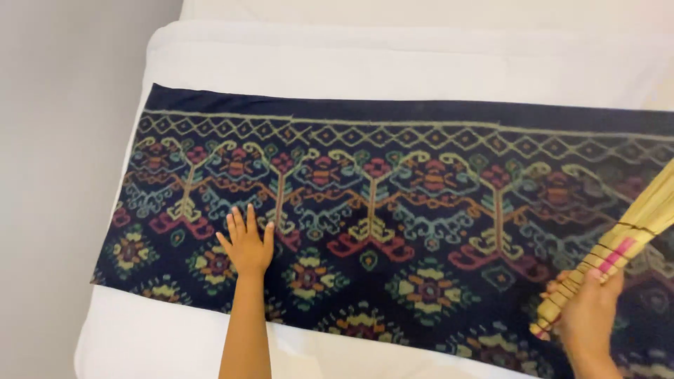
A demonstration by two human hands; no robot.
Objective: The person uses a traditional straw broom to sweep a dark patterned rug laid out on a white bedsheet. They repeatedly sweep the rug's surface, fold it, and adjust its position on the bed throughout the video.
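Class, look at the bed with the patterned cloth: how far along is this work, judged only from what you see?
Done: the dark patterned cloth lies spread flat across the white bed. In hand: the left hand presses flat on the cloth, while the right hand grips a straw hand broom raised over the cloth's right end. Left: no sweeping result is visible, so brushing probably remains.

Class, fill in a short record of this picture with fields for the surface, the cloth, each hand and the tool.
Surface: white bed, grey wall to its left
Cloth: dark patterned runner spread flat across the bed
Left hand: open, palm down, fingers spread, pressing on the runner
Right hand: closed around the bound handle of a straw hand broom
Tool: bristles run off the right edge of the view
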